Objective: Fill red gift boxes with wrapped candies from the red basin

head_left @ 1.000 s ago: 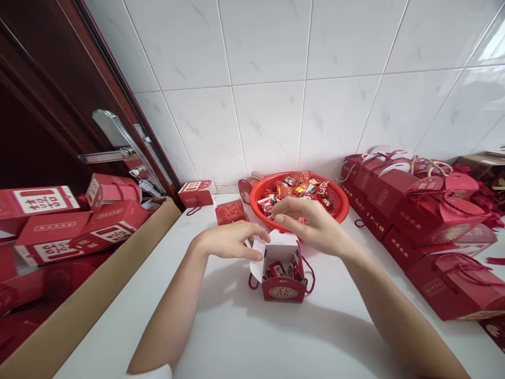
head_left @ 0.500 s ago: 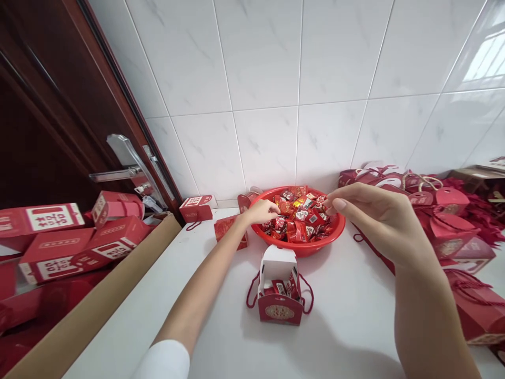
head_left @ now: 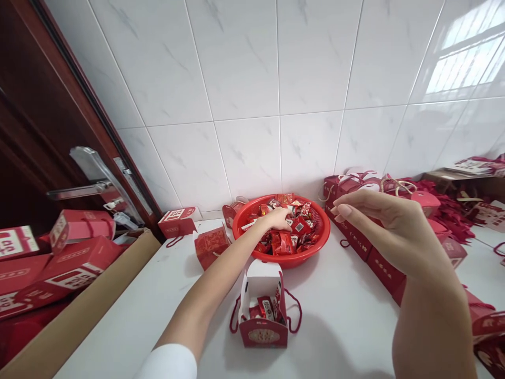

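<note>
My left hand (head_left: 278,218) reaches into a red plastic basket (head_left: 294,260) full of wrapped candies (head_left: 282,243). Its fingers are spread over the wrappers, the tips partly hidden among them. Raised above the table on the right is my right hand (head_left: 381,223), fingers stretched and slightly curved, thumb a little apart, with nothing visible between them. In front of the basket stands a small red gift box (head_left: 263,336), lid up, white inside, with dark red cord handles. A few wrapped candies (head_left: 265,308) lie in it.
A cardboard carton (head_left: 102,287) of red boxes (head_left: 73,268) stands left by the door (head_left: 23,126). Red boxes (head_left: 177,222) sit by the tiled wall (head_left: 244,152). Rows of red gift boxes (head_left: 384,271) line the right side, with an open carton (head_left: 445,176) behind.
My left hand has moved from the basket's left rim inward over the candies. The view has shifted slightly to the right. My right hand stays raised.
</note>
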The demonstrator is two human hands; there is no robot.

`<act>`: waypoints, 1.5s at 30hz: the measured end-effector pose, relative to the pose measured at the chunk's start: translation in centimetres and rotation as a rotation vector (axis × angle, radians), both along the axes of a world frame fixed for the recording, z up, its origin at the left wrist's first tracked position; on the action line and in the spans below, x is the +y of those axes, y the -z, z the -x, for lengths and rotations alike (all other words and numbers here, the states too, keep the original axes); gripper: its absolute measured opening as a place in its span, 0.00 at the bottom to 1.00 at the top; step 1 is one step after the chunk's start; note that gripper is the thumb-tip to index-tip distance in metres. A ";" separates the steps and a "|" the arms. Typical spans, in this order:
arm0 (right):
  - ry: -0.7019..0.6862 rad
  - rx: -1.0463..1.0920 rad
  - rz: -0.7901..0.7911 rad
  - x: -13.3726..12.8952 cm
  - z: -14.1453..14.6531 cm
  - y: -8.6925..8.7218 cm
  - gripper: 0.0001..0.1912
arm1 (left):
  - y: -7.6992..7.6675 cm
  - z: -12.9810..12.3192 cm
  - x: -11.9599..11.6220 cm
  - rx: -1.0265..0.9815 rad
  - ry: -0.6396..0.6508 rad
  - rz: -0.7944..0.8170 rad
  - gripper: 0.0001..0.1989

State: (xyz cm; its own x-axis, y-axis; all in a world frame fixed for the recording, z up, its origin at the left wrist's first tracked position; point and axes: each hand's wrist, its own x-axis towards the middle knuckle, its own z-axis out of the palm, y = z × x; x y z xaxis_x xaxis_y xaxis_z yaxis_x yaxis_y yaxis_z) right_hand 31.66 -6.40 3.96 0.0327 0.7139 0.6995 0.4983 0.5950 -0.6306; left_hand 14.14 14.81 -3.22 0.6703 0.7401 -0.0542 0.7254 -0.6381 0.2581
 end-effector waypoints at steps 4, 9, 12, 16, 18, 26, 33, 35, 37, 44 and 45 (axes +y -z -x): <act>0.019 -0.018 0.023 -0.2 -0.2 -0.4 0.10 | -0.4 1.5 0.1 -0.076 -0.075 0.097 0.24; 0.030 -0.046 0.020 -0.1 -0.2 -0.5 0.11 | -1.1 4.7 0.7 -0.331 -0.168 0.143 0.19; 0.037 -0.058 0.039 -0.1 -0.2 -0.5 0.13 | -1.7 6.4 0.7 -0.424 -0.252 0.122 0.21; 0.051 -0.085 0.034 0.0 0.1 -0.5 0.13 | -2.2 7.3 0.1 -0.355 -0.359 -0.040 0.21; 0.050 -0.098 0.030 0.1 0.2 -0.5 0.13 | -2.1 6.6 -0.4 -0.265 -0.300 -0.152 0.20; 0.029 -0.104 0.044 0.3 0.3 -0.2 0.12 | -1.1 -1.0 -1.8 0.142 0.032 -0.250 0.17; 0.035 -0.092 0.076 0.8 -0.2 0.0 0.12 | -0.2 -3.1 -1.0 0.186 0.194 -0.139 0.24; 0.031 -0.095 0.090 1.0 -0.3 0.1 0.13 | 0.0 -3.0 -0.7 0.182 0.209 -0.095 0.24; 0.030 -0.100 0.101 1.2 -0.4 0.1 0.14 | 0.1 -3.0 -0.5 0.199 0.181 -0.059 0.23; 0.022 -0.129 0.120 1.3 -0.4 0.1 0.14 | 0.1 -3.9 -0.9 0.290 0.116 0.029 0.21; 0.016 -0.135 0.126 1.3 -0.4 0.1 0.14 | 0.0 -4.0 -1.0 0.296 0.112 0.031 0.21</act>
State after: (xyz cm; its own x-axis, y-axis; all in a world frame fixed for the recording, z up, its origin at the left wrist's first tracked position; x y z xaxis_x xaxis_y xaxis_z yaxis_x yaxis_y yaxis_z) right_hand 32.04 -5.14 3.86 -0.0432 0.7962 0.6034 0.5925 0.5067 -0.6263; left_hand 18.17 13.79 -3.26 0.6992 0.6576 -0.2805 0.6976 -0.7134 0.0663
